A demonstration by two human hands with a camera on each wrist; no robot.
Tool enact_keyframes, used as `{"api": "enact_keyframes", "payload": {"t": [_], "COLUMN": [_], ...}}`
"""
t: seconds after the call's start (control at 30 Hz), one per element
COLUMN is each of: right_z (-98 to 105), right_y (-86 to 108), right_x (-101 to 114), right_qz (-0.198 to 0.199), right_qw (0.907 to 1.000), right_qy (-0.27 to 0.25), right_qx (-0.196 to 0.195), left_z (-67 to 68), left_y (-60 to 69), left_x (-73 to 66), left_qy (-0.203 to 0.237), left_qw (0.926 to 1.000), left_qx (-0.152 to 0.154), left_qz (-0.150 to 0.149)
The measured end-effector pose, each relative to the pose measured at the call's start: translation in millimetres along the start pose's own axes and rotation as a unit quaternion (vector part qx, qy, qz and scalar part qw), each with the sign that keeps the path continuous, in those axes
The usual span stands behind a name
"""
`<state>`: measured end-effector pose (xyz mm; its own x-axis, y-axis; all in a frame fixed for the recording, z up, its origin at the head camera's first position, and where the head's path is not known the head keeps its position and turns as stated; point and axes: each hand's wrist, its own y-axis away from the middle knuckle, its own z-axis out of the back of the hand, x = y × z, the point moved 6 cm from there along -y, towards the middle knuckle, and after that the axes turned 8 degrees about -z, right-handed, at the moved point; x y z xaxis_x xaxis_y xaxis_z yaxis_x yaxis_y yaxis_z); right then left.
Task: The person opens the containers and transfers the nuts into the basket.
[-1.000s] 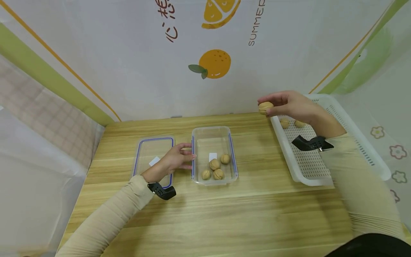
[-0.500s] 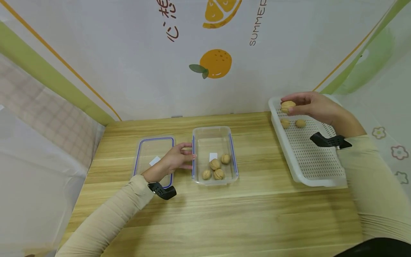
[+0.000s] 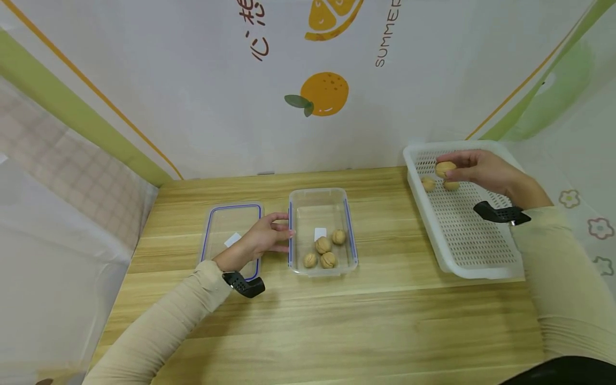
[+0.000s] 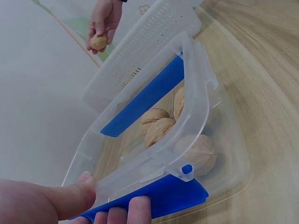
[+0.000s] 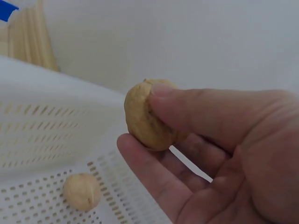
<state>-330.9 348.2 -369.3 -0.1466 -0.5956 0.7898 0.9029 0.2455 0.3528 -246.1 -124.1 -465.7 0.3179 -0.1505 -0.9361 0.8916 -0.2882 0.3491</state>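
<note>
1. The tabletop [image 3: 394, 321], of pale wood grain, carries all the things.
2. The white, perforated plastic basket [image 3: 474, 235] stands at the right; at least two walnuts [image 3: 428, 184] show on its floor, near its far left corner, so this part seems to be left.
3. The clear, rectangular plastic box [image 3: 313, 208] with blue side strips stands open in the middle; four walnuts [image 3: 323, 245] lie inside, mostly toward the near end.
4. The clear, flat lid [image 3: 226, 224] with a blue edge line lies at the left, off the box; closing is not done.
5. The left hand [image 3: 263, 235] pinches the box's left wall, thumb inside the rim, fingers outside.
6. The right hand [image 3: 491, 171] is above the basket, its fingers bent around one walnut.
7. This held walnut [image 3: 445, 169], tan, round and wrinkled, is over the basket; I judge the work partly done.
</note>
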Motion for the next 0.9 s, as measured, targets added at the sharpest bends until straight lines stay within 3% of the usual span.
{"api": "enact_keyframes", "payload": {"t": [0.17, 0.43, 0.67, 0.9], "right_z": [0.7, 1.7, 3.0, -2.4], "right_y": [-5.9, -12.1, -13.8, -17.0], "right_x": [-15.5, -38.0, -53.0, -64.5], "right_qz": [-0.011, -0.022, -0.043, -0.041], "right_qw": [0.9998, 0.9997, 0.9990, 0.9989], "right_qy": [0.016, -0.008, 0.012, -0.021], "right_qx": [-0.001, 0.003, -0.005, 0.012], "left_z": [0.1, 0.2, 0.2, -0.1], "left_y": [0.2, -0.2, -0.1, 1.5], "left_x": [0.0, 2.1, 1.5, -0.8], "left_qy": [0.004, 0.006, 0.007, 0.007], "left_qw": [1.0000, 1.0000, 1.0000, 1.0000], "left_qx": [0.003, 0.004, 0.003, 0.002], "left_qz": [-0.001, 0.002, 0.001, 0.000]}}
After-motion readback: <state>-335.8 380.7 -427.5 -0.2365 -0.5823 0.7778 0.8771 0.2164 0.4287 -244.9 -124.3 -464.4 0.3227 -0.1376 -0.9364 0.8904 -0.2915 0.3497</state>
